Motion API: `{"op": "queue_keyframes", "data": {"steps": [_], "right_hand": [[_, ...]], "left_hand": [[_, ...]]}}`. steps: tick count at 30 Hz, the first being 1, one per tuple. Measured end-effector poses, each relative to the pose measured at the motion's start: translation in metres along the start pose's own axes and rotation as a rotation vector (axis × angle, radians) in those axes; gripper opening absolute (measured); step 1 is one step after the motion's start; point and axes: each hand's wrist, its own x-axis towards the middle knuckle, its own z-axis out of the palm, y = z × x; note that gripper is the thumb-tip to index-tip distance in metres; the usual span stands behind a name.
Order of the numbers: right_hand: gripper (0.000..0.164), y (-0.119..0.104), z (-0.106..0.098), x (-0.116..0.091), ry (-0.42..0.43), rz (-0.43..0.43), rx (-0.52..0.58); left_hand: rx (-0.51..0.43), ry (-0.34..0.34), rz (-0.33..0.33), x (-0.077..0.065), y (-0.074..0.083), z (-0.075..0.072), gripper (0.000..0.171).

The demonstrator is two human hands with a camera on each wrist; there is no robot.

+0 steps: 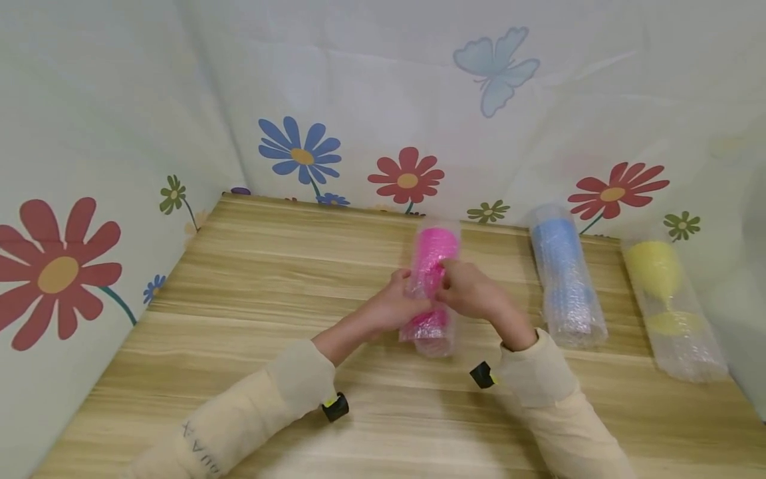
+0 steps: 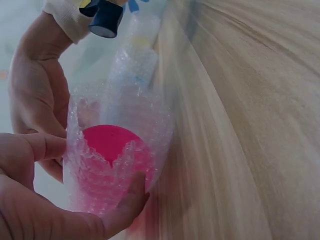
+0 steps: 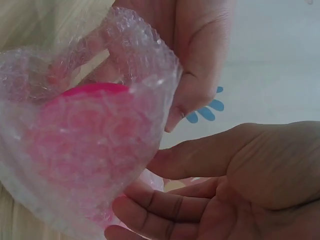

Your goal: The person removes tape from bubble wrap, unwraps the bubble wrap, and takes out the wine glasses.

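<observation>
A pink hourglass lies on the wooden tabletop, rolled in clear bubble wrap. My left hand grips the wrapped roll from its left side, near the lower end. In the left wrist view, thumb and fingers curve around the wrap's open end, with a pink round end showing inside. My right hand is at the roll's right side, higher up. Its thumb and fingertips pinch the wrap in the right wrist view, where the pink end shows through the bubbles.
To the right lie a blue bubble-wrapped roll and, farther right, a yellow hourglass in bubble wrap. A flower-printed white curtain stands along the table's back and left edges. Small black devices sit at both cuffs.
</observation>
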Motion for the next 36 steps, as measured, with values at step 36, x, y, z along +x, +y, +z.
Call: {"op": "queue_keyframes", "data": {"steps": [36], "right_hand": [[0.046,-0.014,0.024,-0.003,-0.056,-0.369,0.102]], "left_hand": [[0.058,-0.085,0.096,-0.023,-0.009,-0.031,0.068]]}}
